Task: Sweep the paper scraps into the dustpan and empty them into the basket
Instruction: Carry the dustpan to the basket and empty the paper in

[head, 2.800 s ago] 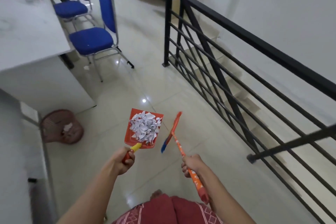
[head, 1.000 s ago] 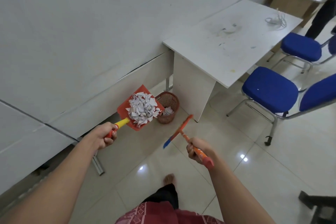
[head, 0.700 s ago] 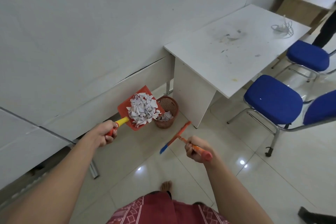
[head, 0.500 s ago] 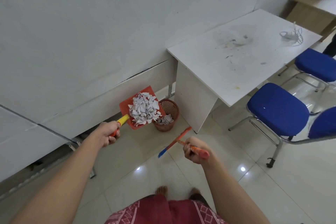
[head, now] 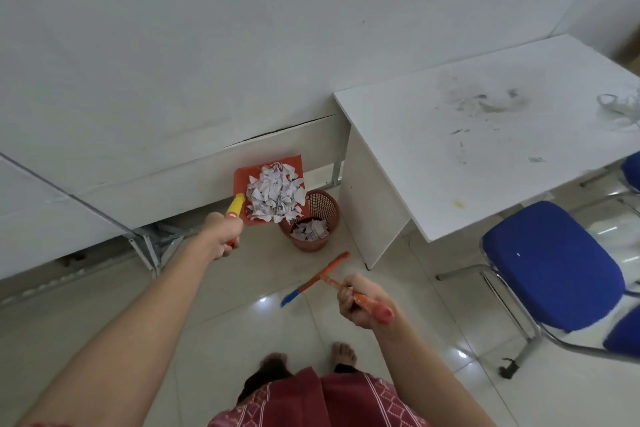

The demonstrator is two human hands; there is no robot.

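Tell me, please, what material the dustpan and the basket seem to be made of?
The dustpan looks like moulded plastic: a flat, matte orange-red pan with a glossy yellow handle. The basket is probably plastic too: reddish-brown walls pierced in a regular fine lattice. The picture cannot confirm either material.

Person turned away from stair railing toward wall, then stepped closer to desk corner. Left hand (head: 221, 236) carried red dustpan (head: 242, 177) forward: pan once over open floor, now up against brown mesh basket (head: 320, 206), right edge overlapping basket rim. Paper scraps (head: 275, 192) shifted toward pan's right, lower side, pile reaching over basket mouth. Right hand (head: 360, 300) drew broom (head: 315, 279) lower and nearer body. Both bare feet now visible at frame bottom.
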